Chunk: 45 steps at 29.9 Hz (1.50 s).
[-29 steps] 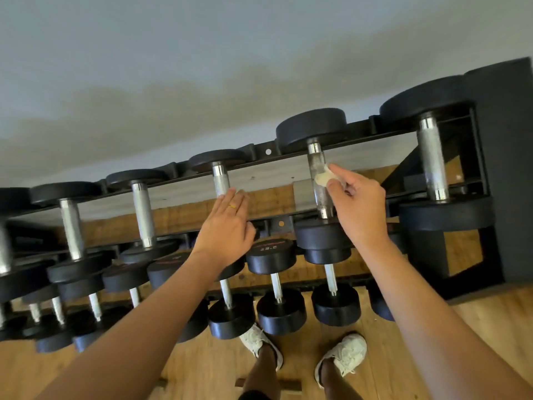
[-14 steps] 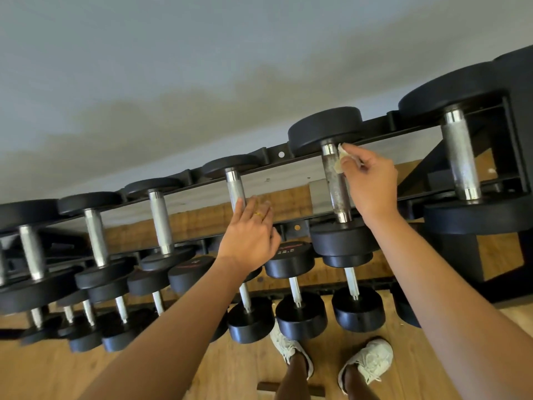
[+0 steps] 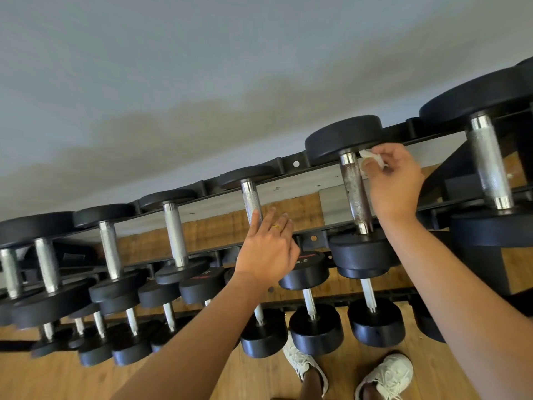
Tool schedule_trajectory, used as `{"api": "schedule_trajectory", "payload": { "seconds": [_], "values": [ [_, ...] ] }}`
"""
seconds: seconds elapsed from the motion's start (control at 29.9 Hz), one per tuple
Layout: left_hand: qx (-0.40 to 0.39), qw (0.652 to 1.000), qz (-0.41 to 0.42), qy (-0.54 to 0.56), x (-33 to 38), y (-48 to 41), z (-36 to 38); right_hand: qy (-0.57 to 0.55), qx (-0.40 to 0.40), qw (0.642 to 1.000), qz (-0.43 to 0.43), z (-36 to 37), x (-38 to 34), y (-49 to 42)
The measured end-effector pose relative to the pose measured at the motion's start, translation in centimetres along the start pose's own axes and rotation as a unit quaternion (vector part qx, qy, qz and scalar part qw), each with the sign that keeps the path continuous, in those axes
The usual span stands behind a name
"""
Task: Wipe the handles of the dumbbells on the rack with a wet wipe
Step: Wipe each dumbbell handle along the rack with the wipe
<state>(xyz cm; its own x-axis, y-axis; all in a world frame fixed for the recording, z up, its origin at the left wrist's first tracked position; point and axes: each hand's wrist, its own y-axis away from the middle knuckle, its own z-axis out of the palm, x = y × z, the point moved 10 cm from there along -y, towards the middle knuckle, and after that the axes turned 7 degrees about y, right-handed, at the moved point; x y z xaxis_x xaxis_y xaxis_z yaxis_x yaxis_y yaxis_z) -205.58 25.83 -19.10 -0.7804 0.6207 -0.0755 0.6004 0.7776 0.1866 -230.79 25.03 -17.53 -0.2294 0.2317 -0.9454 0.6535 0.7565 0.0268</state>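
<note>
Steel handles (image 3: 176, 232) up top: seven; one wipe (image 3: 371, 159) in right hand (image 3: 395, 184).

Both bare forearms are raised from the lower edge toward the middle of the frame. The left hand (image 3: 266, 249) is held at the centre, its back turned to the camera, with the fingers (image 3: 269, 223) kept straight, close together and pointed upward; a ring (image 3: 276, 226) is worn on one of them. The right hand (image 3: 395, 183) is lifted higher, in the upper right, with its fingers curled, and a wipe (image 3: 372, 160) is pinched between thumb and fingertips.
</note>
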Motion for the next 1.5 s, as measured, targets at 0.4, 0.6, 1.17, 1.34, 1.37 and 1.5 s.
{"api": "schedule_trajectory", "payload": {
  "seconds": [0.4,0.6,1.17,1.34,1.37,1.5],
  "values": [
    [0.008,1.000,-0.001,0.009,-0.2,0.0,0.1,-0.094,-0.073,0.987,0.110,1.5,1.3,0.7],
    [0.011,1.000,0.001,0.016,-0.2,-0.1,0.0,-0.114,-0.063,0.983,0.131,1.4,2.0,0.6],
    [0.032,0.999,0.013,0.004,0.1,0.1,-0.3,-0.119,-0.109,0.973,0.166,2.5,3.3,-1.1],
    [0.028,0.999,0.016,0.001,0.1,0.1,-0.2,-0.117,-0.123,0.972,0.163,2.4,3.7,-1.7],
    [0.026,1.000,0.015,0.002,0.1,0.1,-0.2,-0.121,-0.116,0.972,0.165,2.4,3.7,-1.6],
    [0.024,1.000,0.014,0.003,0.0,0.2,-0.1,-0.144,-0.095,0.971,0.166,2.3,3.3,-1.3]
  ]
}}
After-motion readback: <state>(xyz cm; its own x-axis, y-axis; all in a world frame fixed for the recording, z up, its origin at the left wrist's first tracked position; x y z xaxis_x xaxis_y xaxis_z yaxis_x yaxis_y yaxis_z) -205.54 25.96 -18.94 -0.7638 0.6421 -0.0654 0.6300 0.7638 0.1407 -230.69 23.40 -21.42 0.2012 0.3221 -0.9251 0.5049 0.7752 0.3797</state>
